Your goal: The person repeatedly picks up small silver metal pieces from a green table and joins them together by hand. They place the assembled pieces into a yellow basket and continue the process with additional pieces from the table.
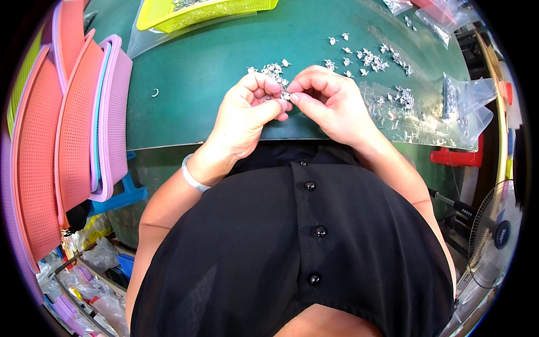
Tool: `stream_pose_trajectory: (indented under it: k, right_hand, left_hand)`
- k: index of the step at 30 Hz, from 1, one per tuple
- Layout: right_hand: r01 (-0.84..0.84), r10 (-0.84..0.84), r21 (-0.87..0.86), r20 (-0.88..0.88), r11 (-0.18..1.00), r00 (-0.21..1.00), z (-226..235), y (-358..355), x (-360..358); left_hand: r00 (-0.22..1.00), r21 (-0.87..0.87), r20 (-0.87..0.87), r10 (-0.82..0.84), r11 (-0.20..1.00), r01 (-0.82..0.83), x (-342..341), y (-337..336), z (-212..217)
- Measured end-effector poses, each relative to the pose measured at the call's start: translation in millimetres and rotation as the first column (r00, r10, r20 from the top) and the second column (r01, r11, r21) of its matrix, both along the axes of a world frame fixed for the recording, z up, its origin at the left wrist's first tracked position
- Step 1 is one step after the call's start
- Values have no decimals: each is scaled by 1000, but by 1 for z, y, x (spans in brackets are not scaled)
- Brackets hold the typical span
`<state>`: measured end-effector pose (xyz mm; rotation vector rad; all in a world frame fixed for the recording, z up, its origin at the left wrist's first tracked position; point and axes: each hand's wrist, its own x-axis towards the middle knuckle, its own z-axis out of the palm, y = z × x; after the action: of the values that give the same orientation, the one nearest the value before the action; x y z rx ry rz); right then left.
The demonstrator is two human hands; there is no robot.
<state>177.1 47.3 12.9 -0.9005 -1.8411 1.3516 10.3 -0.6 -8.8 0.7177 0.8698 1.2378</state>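
Observation:
Close together over the near edge of the green table (pixel 196 106), my two hands work on one small silvery metal piece (pixel 286 96). My left hand (pixel 250 106) pinches it between thumb and fingers, with the other fingers curled beneath. From the other side, the thumb and forefinger of my right hand (pixel 331 101) grip the same piece. Its exact kind is too small to make out. Just beyond my fingertips lies a small pile of similar silvery pieces (pixel 273 69). More loose pieces (pixel 370 59) are scattered to the right of it.
A yellow-green basket (pixel 163 25) of metal parts stands at the far left. Stacked pink and orange perforated baskets (pixel 78 118) crowd the left side. Clear bags of parts (pixel 469 101) lie at the right edge, above a fan (pixel 497 233). A small curved piece (pixel 155 92) lies alone at left.

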Motion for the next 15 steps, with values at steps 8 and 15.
stream_pose_trajectory:
  k: [8, 15]
  right_hand:
    - [-10, 10, -3, -20, 1000, 1000, -5, 2, 0]
    - [-6, 6, -77, -3, 997, 1000, -4, 3, 1]
  left_hand:
    - [999, -42, 49, -3, 999, 5, 1, 1, 0]
    - [999, -61, 38, -5, 998, 7, 3, 0, 2]
